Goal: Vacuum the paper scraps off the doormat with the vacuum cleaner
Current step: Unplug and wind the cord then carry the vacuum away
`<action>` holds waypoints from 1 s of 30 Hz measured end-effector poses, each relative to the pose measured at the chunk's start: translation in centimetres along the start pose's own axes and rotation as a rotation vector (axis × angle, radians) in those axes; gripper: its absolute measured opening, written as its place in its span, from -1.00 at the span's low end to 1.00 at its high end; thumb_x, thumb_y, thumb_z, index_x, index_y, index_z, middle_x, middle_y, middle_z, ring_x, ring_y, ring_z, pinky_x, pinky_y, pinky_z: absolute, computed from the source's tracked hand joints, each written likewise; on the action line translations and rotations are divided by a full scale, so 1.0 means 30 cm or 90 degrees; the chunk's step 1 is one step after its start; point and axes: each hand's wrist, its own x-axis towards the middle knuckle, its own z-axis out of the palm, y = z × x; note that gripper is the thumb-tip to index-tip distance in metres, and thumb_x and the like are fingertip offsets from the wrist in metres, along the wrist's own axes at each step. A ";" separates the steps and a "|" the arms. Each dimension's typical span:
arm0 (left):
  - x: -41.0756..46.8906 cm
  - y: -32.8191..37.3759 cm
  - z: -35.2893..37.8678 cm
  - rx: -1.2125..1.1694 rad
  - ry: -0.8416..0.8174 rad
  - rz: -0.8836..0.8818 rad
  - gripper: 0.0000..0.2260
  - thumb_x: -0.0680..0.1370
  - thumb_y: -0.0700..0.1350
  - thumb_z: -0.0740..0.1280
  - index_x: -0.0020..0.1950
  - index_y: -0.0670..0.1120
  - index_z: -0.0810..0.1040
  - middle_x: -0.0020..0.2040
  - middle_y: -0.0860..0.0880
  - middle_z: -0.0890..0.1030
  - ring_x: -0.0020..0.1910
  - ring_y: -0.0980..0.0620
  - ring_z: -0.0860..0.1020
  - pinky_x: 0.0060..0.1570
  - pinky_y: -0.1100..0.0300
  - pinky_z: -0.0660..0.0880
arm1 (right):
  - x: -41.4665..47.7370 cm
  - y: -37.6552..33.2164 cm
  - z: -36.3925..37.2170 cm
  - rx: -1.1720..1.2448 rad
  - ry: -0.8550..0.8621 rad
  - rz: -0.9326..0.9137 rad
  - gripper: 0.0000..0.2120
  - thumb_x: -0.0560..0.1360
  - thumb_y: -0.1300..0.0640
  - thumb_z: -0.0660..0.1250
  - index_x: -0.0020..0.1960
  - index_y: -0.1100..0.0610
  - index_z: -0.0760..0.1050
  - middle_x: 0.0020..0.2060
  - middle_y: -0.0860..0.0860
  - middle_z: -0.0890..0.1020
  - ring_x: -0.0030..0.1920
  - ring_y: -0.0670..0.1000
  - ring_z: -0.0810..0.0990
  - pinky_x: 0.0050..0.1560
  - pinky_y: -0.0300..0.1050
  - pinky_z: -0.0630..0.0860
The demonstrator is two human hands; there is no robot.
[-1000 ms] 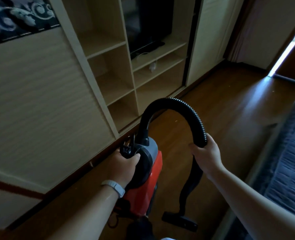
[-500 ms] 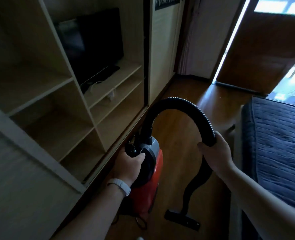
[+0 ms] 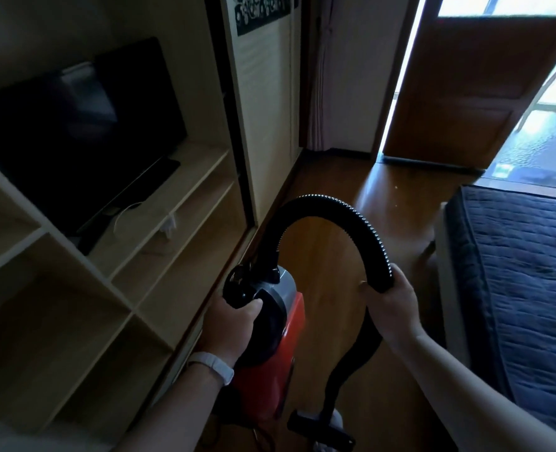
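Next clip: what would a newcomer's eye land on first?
The red vacuum cleaner at bottom centre, its top gripped by the left hand, its black hose arching over to the right hand. Then the bright doorway at upper right and the dark TV in the shelving at left.

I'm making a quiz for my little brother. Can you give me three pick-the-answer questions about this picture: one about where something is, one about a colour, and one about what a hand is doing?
1. Where does the TV stand?
A. on a shelf of the wall unit
B. on a chair
C. on a table

2. What colour is the vacuum cleaner body?
A. blue
B. red
C. green

3. What is the right hand doing?
A. hanging empty
B. waving
C. gripping the black hose

Answers:
1 A: the TV sits on a shelf at the left.
2 B: red shows beside the left hand, which grips the handle.
3 C: its fingers curl round the hose.
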 end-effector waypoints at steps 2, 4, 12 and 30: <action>0.081 0.046 0.055 0.003 -0.002 -0.020 -0.84 0.41 -0.17 0.46 -0.34 -0.15 0.56 -0.47 -0.04 0.58 -0.43 -0.06 0.60 -0.45 0.14 0.46 | 0.112 -0.007 0.016 0.033 -0.011 0.016 -0.82 0.40 0.37 0.38 -0.15 0.15 0.44 -0.36 0.00 0.49 -0.51 -0.22 0.43 -0.52 -0.38 0.34; 0.165 0.094 0.112 0.002 -0.007 -0.038 -0.80 0.40 -0.15 0.46 -0.36 -0.12 0.50 -0.51 0.04 0.51 -0.48 -0.02 0.54 -0.48 0.18 0.39 | 0.223 -0.015 0.017 0.055 -0.019 0.022 -0.82 0.41 0.39 0.37 -0.13 0.17 0.44 -0.37 0.01 0.49 -0.53 -0.22 0.43 -0.54 -0.38 0.34; 0.463 0.276 0.338 0.017 -0.037 0.002 -0.78 0.41 -0.18 0.43 -0.33 -0.21 0.44 -0.51 0.02 0.46 -0.50 0.00 0.49 -0.50 0.20 0.36 | 0.609 0.001 -0.002 0.066 0.003 0.028 -0.81 0.39 0.34 0.41 -0.17 0.14 0.42 -0.37 0.04 0.49 -0.44 -0.09 0.43 -0.47 -0.25 0.39; 1.478 0.566 0.887 0.020 -0.217 0.000 -0.83 0.44 -0.24 0.45 -0.04 -0.08 0.52 -0.17 -0.09 0.62 -0.21 -0.01 0.60 -0.34 0.22 0.49 | 1.597 -0.016 0.156 -0.017 0.137 0.092 -0.83 0.43 0.33 0.41 -0.14 0.14 0.45 -0.35 0.02 0.50 -0.34 0.03 0.47 -0.31 -0.03 0.43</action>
